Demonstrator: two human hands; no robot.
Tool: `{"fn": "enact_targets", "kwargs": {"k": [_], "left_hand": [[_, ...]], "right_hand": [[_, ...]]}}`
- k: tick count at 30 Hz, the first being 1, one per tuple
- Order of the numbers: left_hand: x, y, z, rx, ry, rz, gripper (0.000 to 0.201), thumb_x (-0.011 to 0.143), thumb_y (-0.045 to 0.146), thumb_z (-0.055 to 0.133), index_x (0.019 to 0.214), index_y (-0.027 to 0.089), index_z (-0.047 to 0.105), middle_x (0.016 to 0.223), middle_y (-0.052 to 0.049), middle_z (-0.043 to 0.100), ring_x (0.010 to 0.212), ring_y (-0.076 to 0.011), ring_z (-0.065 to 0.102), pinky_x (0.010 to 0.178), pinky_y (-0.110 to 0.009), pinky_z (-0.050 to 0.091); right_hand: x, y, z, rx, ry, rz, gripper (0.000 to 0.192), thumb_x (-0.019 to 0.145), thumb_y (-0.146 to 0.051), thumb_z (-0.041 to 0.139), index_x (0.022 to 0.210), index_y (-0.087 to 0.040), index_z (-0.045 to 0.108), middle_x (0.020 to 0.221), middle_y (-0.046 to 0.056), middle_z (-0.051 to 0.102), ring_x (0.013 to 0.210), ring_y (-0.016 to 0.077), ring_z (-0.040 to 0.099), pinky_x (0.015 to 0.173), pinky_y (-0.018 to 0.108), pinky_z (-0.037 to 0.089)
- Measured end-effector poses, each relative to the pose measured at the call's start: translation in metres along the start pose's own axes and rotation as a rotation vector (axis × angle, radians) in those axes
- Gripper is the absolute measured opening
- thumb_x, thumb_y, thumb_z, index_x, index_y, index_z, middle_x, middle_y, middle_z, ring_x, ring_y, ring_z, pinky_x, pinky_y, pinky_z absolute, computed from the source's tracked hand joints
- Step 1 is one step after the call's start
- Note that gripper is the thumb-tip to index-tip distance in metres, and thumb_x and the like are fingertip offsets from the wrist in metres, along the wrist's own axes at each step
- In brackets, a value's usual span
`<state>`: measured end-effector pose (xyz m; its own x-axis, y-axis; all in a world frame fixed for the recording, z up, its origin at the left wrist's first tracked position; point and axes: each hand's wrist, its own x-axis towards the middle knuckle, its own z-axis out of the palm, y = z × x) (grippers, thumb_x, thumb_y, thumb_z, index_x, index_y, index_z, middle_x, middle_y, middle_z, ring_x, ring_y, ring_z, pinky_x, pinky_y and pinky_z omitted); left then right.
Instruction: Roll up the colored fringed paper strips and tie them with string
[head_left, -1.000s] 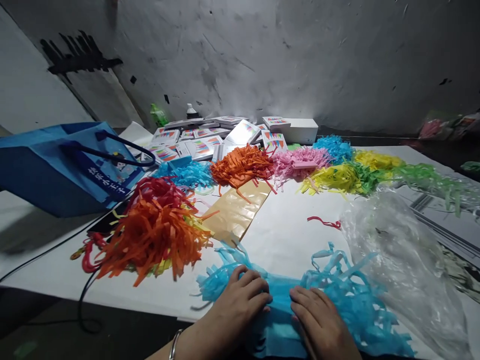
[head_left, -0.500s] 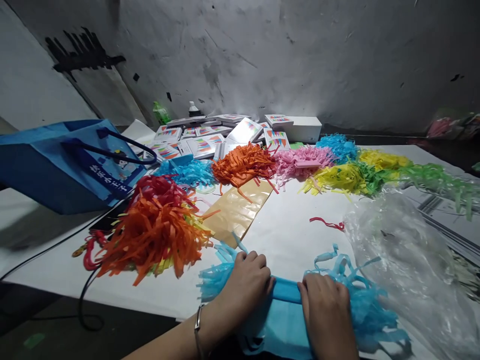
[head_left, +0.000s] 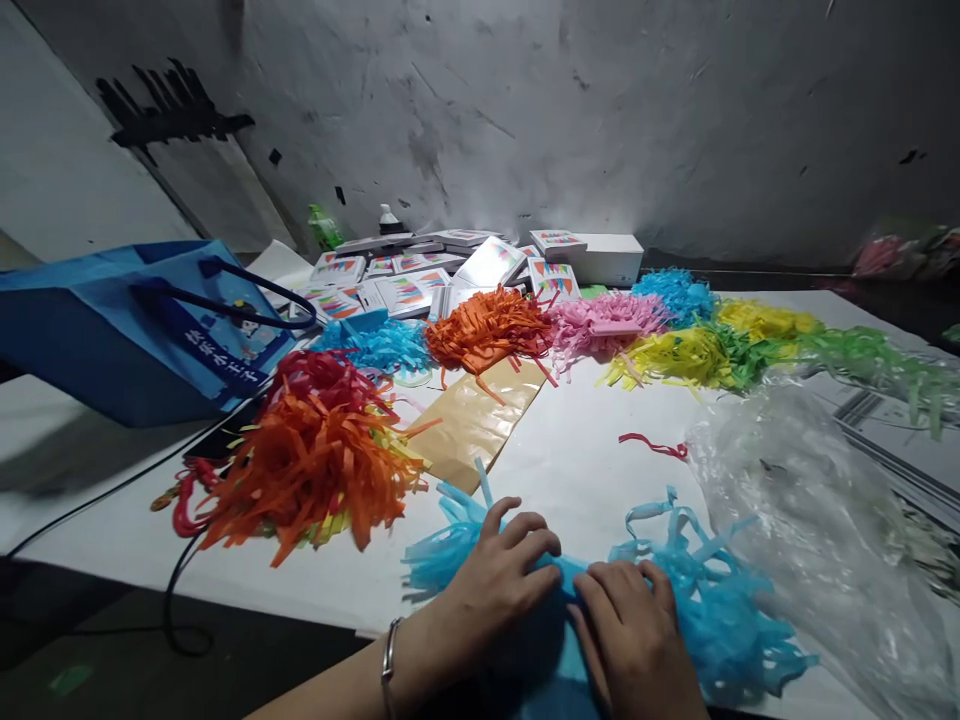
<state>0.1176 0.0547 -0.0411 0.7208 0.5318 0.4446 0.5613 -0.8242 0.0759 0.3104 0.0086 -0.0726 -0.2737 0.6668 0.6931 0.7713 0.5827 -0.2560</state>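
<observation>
wide white table [head_left: 585, 470] fills the view, and here we go from the big stuff down: a blue tote bag [head_left: 112, 330] lies on its side at the far left, a crumpled clear plastic sheet [head_left: 817, 520] spreads over the right side, and a scatter of small printed boxes [head_left: 450, 270] sits against the back wall. in front of those runs an arc of fringed paper bundles, with the big orange bundle [head_left: 307, 470] nearest on the left and a tan sheet [head_left: 472, 420] lying just beyond it. now to the action at the near edge: the blue fringed tissue [head_left: 705, 610] lies flat on the table right under both hands, its long axis running left to right across the person, fringe splaying out past each hand toward the far side. the left hand [head_left: 495, 585] has fingers curled down, pressing and gathering the tissue's folded band, wrist bangle [head_left: 388, 665] showing. the right hand [head_left: 634, 640] sits just beside it, nearly touching, fingers bent and pressing the same band from the other side. neither hand is nearer; both are on it, meeting at the middle. a lone red strip [head_left: 652, 445] lies apart, farther back.
</observation>
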Motion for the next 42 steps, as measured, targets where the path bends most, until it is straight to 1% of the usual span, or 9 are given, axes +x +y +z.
{"fn": "enact_targets", "kwargs": {"k": [4, 8, 11, 14, 18, 24, 30, 35, 42], "left_hand": [[-0.006, 0.002, 0.004, -0.009, -0.021, 0.054, 0.017, 0.095, 0.012, 0.058, 0.08, 0.02, 0.058, 0.083, 0.002, 0.064, 0.089, -0.0179, 0.054, 0.107, -0.045, 0.027], [-0.015, -0.001, 0.001, -0.047, -0.105, 0.034, 0.017, 0.094, 0.017, 0.063, 0.079, 0.02, 0.057, 0.082, 0.002, 0.064, 0.086, -0.0179, 0.053, 0.097, -0.041, 0.03], [-0.018, -0.001, 0.0, -0.107, -0.104, -0.027, 0.013, 0.096, 0.023, 0.064, 0.084, 0.021, 0.06, 0.085, 0.002, 0.066, 0.088, -0.0182, 0.054, 0.094, -0.04, 0.029], [-0.014, 0.005, 0.0, -0.126, -0.104, -0.16, 0.014, 0.096, 0.025, 0.065, 0.083, 0.021, 0.061, 0.086, 0.002, 0.067, 0.085, -0.0181, 0.055, 0.087, -0.038, 0.03], [-0.002, 0.014, 0.004, -0.046, -0.196, -0.325, 0.015, 0.091, 0.02, 0.067, 0.077, 0.02, 0.061, 0.084, 0.0, 0.066, 0.084, -0.0205, 0.055, 0.084, -0.039, 0.031], [0.003, 0.008, 0.014, 0.031, -0.282, -0.33, 0.009, 0.092, 0.016, 0.066, 0.084, 0.02, 0.063, 0.089, -0.001, 0.066, 0.082, -0.0205, 0.056, 0.083, -0.04, 0.032], [-0.002, -0.005, 0.02, -0.001, -0.164, -0.253, 0.014, 0.092, 0.022, 0.071, 0.083, 0.02, 0.06, 0.086, 0.001, 0.066, 0.08, -0.0182, 0.057, 0.086, -0.038, 0.033], [-0.006, -0.005, 0.01, -0.102, -0.068, -0.177, 0.012, 0.09, 0.024, 0.073, 0.092, 0.022, 0.061, 0.094, 0.002, 0.069, 0.091, -0.0184, 0.058, 0.095, -0.038, 0.032], [-0.016, -0.005, 0.013, -0.126, 0.042, -0.091, 0.015, 0.087, 0.017, 0.075, 0.082, 0.023, 0.062, 0.09, 0.004, 0.068, 0.089, -0.0156, 0.056, 0.108, -0.041, 0.026]], "right_hand": [[-0.001, -0.001, -0.002, -0.025, 0.005, -0.114, 0.041, 0.104, -0.011, 0.03, 0.083, -0.017, 0.065, 0.072, 0.003, 0.063, 0.075, 0.0178, 0.054, 0.091, 0.037, 0.036], [-0.021, 0.015, -0.012, -0.002, -0.01, -0.156, 0.035, 0.103, -0.011, 0.035, 0.098, -0.015, 0.069, 0.092, 0.007, 0.07, 0.094, 0.0217, 0.059, 0.1, 0.039, 0.038], [-0.031, 0.021, -0.018, 0.04, -0.027, -0.076, 0.025, 0.101, -0.011, 0.044, 0.102, -0.016, 0.068, 0.101, 0.008, 0.07, 0.103, 0.0241, 0.058, 0.103, 0.042, 0.038], [-0.028, 0.017, -0.017, 0.055, -0.018, 0.067, 0.02, 0.1, -0.014, 0.047, 0.092, -0.019, 0.065, 0.096, 0.005, 0.068, 0.095, 0.0223, 0.059, 0.1, 0.043, 0.038], [-0.018, 0.007, -0.009, -0.096, -0.003, 0.231, 0.023, 0.1, -0.02, 0.047, 0.08, -0.022, 0.059, 0.089, 0.004, 0.067, 0.089, 0.0239, 0.061, 0.096, 0.045, 0.036], [-0.017, 0.006, 0.0, -0.132, 0.062, 0.134, 0.031, 0.104, -0.018, 0.037, 0.092, -0.023, 0.065, 0.093, 0.004, 0.072, 0.094, 0.023, 0.065, 0.101, 0.046, 0.034], [-0.019, 0.008, 0.001, 0.007, 0.106, 0.174, 0.031, 0.106, -0.033, 0.041, 0.094, -0.024, 0.068, 0.085, 0.002, 0.069, 0.083, 0.0197, 0.063, 0.094, 0.04, 0.035], [-0.017, 0.009, -0.002, 0.087, 0.125, 0.128, 0.033, 0.105, -0.022, 0.04, 0.083, -0.022, 0.066, 0.077, 0.0, 0.065, 0.076, 0.0158, 0.062, 0.092, 0.037, 0.035], [-0.023, 0.013, -0.001, 0.0, 0.125, 0.122, 0.031, 0.105, -0.025, 0.041, 0.088, -0.024, 0.067, 0.078, -0.001, 0.068, 0.077, 0.0169, 0.065, 0.092, 0.038, 0.034]]}}
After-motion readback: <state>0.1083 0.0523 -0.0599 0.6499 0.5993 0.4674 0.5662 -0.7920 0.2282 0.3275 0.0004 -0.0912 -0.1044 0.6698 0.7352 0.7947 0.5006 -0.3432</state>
